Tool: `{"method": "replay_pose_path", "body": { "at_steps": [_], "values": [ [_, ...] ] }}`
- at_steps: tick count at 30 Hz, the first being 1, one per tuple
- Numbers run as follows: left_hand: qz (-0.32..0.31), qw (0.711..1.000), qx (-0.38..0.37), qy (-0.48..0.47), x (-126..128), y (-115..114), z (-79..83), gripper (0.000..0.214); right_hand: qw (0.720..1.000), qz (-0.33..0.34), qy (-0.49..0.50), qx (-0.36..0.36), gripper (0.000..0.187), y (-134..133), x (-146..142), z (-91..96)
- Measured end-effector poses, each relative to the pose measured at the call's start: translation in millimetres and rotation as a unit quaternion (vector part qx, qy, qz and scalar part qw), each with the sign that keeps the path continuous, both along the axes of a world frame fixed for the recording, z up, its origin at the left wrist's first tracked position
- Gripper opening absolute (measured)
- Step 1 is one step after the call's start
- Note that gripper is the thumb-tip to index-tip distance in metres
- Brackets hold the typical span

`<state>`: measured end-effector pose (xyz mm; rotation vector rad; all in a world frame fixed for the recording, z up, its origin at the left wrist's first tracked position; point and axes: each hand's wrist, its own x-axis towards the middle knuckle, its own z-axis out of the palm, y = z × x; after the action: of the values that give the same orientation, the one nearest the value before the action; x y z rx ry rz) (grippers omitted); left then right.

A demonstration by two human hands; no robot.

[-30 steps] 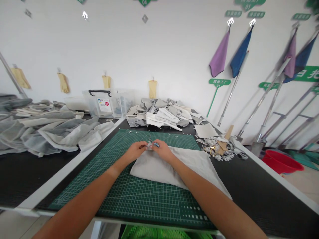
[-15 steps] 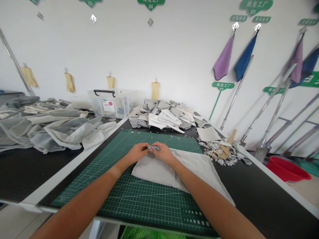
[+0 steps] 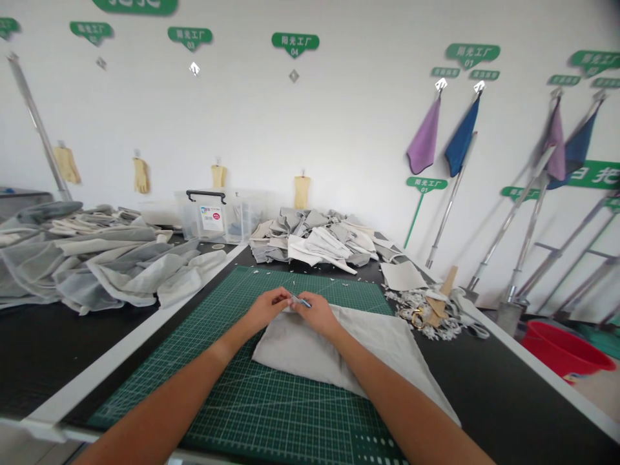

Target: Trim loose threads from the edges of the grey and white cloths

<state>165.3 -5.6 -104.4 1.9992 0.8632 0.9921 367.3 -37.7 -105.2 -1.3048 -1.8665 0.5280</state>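
Note:
A pale grey cloth piece (image 3: pixel 339 349) lies flat on the green cutting mat (image 3: pixel 271 413). At its far corner my two hands meet. My left hand (image 3: pixel 265 309) pinches the cloth's corner edge with closed fingers. My right hand (image 3: pixel 317 315) is closed round a small blue-handled tool (image 3: pixel 301 301), whose metal tip points at the pinched corner. Whether it is a snipper or a seam ripper I cannot tell.
A heap of grey and white cloth pieces (image 3: pixel 314 239) lies beyond the mat, with a clear plastic box (image 3: pixel 213 213) left of it. Loose sheer fabric (image 3: pixel 97 265) covers the left table. Scraps and scissors (image 3: pixel 426 310) lie at the right; a red basin (image 3: pixel 562 352) is on the floor.
The head camera tilted up, so the table sits lower in view. Both hands stay together at the cloth's corner, with only small finger movements round the tool.

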Motion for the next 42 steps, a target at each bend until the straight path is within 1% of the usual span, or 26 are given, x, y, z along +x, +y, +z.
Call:
{"method": "replay_pose_path", "body": {
  "at_steps": [2,6,11,15,18,21,24,27,30,33,36,39,42],
  "values": [
    [0.006,1.0,0.006,0.004,-1.1,-0.9,0.6,0.024,1.0,0.01,0.023,-0.017,0.022,2.7,1.5,-0.5],
    [0.005,1.0,0.013,0.022,-2.3,-3.5,1.8,0.024,0.996,0.005,0.065,-0.056,0.021,8.2,4.3,-2.6],
    [0.019,0.999,0.01,0.042,-1.2,-5.6,3.5,0.024,0.993,-0.014,0.098,-0.065,0.019,8.8,4.4,-1.3],
    [0.02,0.999,0.015,0.042,-0.3,-7.8,6.7,0.025,0.988,0.017,0.132,-0.072,0.025,3.6,2.8,4.3],
    [0.021,0.998,0.028,0.043,-1.1,-8.3,7.6,0.026,0.978,0.045,0.166,-0.121,0.032,-1.7,3.2,9.9],
    [0.029,0.997,0.04,0.054,-3.4,-6.4,5.2,0.023,0.958,0.075,0.208,-0.183,0.034,-5.1,5.7,14.6],
    [0.037,0.997,0.036,0.062,-4.6,-4.3,1.9,0.021,0.947,0.091,0.222,-0.213,0.036,-5.6,7.7,16.3],
    [0.021,0.998,0.024,0.045,-2.2,-4.6,0.2,0.021,0.959,0.073,0.191,-0.196,0.035,-4.5,6.8,14.3],
    [0.002,0.999,0.016,0.028,2.5,-4.8,-0.9,0.022,0.98,0.051,0.144,-0.131,0.03,-2.4,4.5,9.9],
    [-0.007,1.0,-0.003,0.001,6.2,-2.3,-2.5,0.025,0.989,0.041,0.115,-0.079,0.03,0.2,3.8,5.8],
    [-0.023,0.999,-0.021,-0.03,7.6,0.7,-3.1,0.031,0.991,0.044,0.103,-0.067,0.031,1.4,4.5,3.9],
    [-0.032,0.999,-0.01,-0.031,7.2,1.1,-2.5,0.032,0.992,0.043,0.097,-0.064,0.031,0.7,4.9,3.7],
    [-0.01,1.0,0.0,-0.014,5.4,0.5,-2.9,0.031,0.993,0.042,0.091,-0.058,0.031,-0.5,4.4,4.2]
  ]
}}
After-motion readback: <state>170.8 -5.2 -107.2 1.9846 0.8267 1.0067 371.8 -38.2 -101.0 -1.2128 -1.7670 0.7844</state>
